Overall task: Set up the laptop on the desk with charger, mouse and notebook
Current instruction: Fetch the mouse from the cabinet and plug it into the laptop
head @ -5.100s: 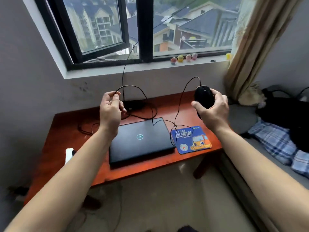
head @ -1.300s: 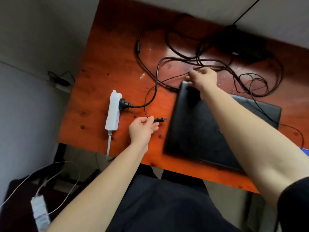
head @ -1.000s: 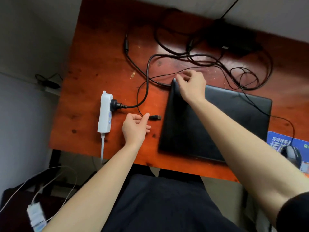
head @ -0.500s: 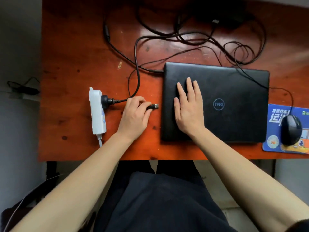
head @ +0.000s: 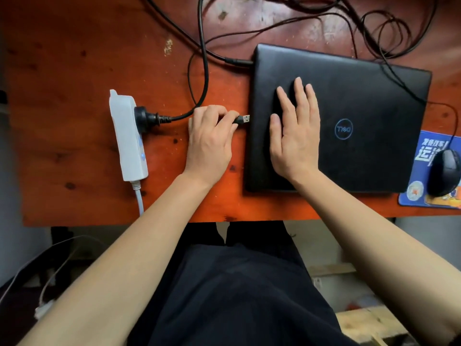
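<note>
- The reddish-orange wooden desk (head: 62,71) filled the upper half of the frame, its grain knotted and its top flecked with pale crumbs and scuffs.
- A closed black Dell laptop (head: 369,101) lay flat on the desk right of centre, logo facing up.
- The right hand (head: 295,136) rested palm-down on the left part of the lid, fingers straight and slightly spread, gripping nothing.
- The left hand (head: 209,143) sat on the desk just left of the laptop, its thumb and fingers pinching a black USB plug (head: 243,119) whose metal tip pointed at the laptop's left edge, just short of it.
- A charger plug (head: 237,61) met the laptop's upper left corner.
- A white power strip (head: 128,136) lay at centre left with a black mains plug (head: 147,118) seated in it and a small blue light on.
- Black cables (head: 374,26) looped in a tangle along the top of the frame.
- At the right edge a black mouse (head: 445,174) sat on a blue printed mouse pad (head: 414,196).
- Below the desk edge were the person's dark trousers (head: 237,295), white cords (head: 50,283) on the floor at lower left, and pale wooden boards (head: 361,320) at lower right.
</note>
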The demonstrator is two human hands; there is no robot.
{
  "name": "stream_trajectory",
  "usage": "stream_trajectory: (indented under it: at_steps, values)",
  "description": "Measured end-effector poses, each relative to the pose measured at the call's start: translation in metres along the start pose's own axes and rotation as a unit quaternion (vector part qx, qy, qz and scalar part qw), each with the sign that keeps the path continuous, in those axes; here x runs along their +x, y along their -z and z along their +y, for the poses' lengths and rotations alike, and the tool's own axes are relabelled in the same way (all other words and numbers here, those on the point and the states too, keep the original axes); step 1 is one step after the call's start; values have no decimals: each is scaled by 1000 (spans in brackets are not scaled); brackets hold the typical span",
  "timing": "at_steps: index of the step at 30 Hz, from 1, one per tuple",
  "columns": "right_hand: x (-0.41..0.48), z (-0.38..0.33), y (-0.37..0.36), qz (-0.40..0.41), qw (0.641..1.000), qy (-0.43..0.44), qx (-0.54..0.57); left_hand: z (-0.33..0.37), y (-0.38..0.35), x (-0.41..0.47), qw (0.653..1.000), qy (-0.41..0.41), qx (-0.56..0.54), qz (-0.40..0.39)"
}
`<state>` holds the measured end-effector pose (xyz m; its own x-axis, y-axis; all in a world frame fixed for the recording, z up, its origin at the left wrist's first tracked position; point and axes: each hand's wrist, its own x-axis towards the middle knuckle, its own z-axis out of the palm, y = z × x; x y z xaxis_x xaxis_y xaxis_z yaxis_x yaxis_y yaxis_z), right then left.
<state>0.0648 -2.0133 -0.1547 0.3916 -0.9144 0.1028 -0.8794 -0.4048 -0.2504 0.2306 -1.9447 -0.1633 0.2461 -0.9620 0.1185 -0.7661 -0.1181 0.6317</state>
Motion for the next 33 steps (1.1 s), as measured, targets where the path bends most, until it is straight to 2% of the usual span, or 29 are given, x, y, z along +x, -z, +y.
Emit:
stream_trajectory:
  at_steps: [7, 26, 33]
  values:
    - [1, 1, -3, 16, 1000, 8, -1, -10, 3, 14, 997, -65, -21, -38]
    - [1, 4, -3, 7, 1000, 7, 6, -10, -2, 9, 994, -81, 62, -31]
    - [0, 7, -8, 4, 1000, 10, 11, -14, 6, 25, 987, -145, 45, -54]
